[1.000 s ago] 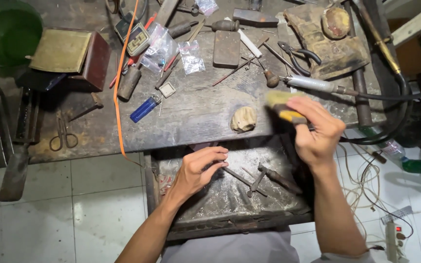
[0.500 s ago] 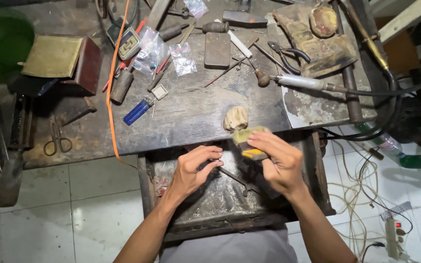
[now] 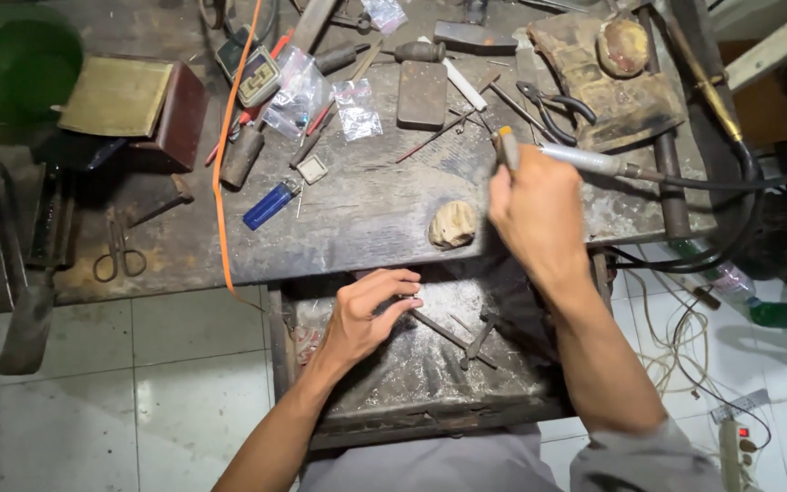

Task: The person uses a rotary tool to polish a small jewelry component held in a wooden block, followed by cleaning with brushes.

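My right hand [image 3: 539,214] is raised over the front of the worn wooden workbench [image 3: 366,200], shut on a thin tool [image 3: 505,146] whose tan tip sticks up above the fist. Just left of it a pale wooden lump [image 3: 453,224] sits at the bench edge. My left hand [image 3: 371,314] rests in the open drawer tray [image 3: 412,383] below the bench, fingertips pinched together; anything between them is too small to see. Thin metal rods [image 3: 453,335] lie in the tray beside it.
A silver handpiece on a black hose [image 3: 585,161], pliers [image 3: 553,100], small plastic bags [image 3: 321,91], a blue lighter [image 3: 268,205], scissors [image 3: 118,257], an orange cord [image 3: 222,155], a brown box [image 3: 138,105] and a green bowl [image 3: 15,64] crowd the bench. Cables and a power strip [image 3: 735,446] lie on the tiled floor at the right.
My right hand, earlier holding a yellowish object at the right and then over the drawer, has risen to the bench and now grips a thin tool. The left hand stayed in the drawer.
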